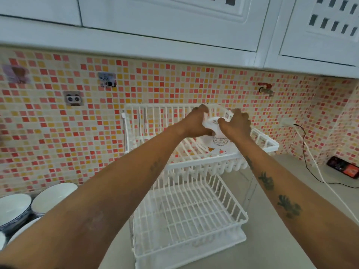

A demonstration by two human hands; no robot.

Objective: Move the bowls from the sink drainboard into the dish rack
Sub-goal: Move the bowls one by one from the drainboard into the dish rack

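Note:
A white two-tier dish rack (191, 218) stands on the counter in the middle. Both my hands hold one white bowl (218, 141) with an orange printed pattern, tilted on its side with its base toward me, in the upper tier. My left hand (196, 123) grips its left rim and my right hand (236, 124) grips its right rim. Three more white bowls with blue outsides sit at the lower left: one (52, 197) nearest the wall, another (12, 209) at the frame edge, and a third (21, 230) partly hidden behind my left forearm.
Low white wall cabinets (174, 26) hang above the rack. A mosaic tile wall (58, 133) carries a socket (73, 99) and a tap (267, 90). A phone (342, 167) with black and white cables lies on the grey counter (272, 239) at the right.

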